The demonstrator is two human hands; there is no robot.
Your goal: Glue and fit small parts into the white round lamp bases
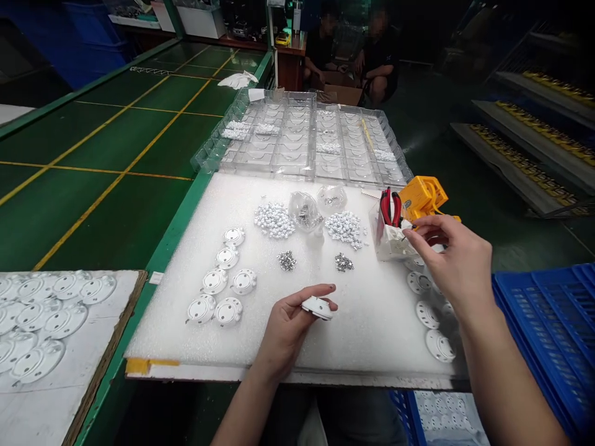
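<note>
- Left hand (pixel 283 337): fingers curled, thumb and fingertips gripping a white round plastic housing (pixel 317 308) by its rim, just above the foam, near middle of the sheet.
- Right hand (pixel 450 263): raised at right, thumb and forefinger pinched close together beside a clear plastic box (pixel 389 243); cannot tell whether anything small sits between them.
- Clear plastic box: stands at far right of the foam, red-handled pliers (pixel 388 207) upright inside, orange-yellow plastic fixture (pixel 422 197) just behind it.
- White foam sheet (pixel 232 204): seven white housings (pixel 227 311) in a loose group on the near left, more (pixel 426 314) along the right edge.
- Mid-sheet: two heaps of small white pieces (pixel 274 220), two small heaps of metal screws (pixel 287 261), two clear bags (pixel 304 210).
- Far side: clear formed trays (pixel 297 133) on the green workbench (pixel 167 248).
- Near left: cardboard-edged board (pixel 56 328) with more housings; near right: blue plastic crate (pixel 543 328).
- Far background: two seated co-workers (pixel 353 56) by a cardboard box (pixel 341 90).
</note>
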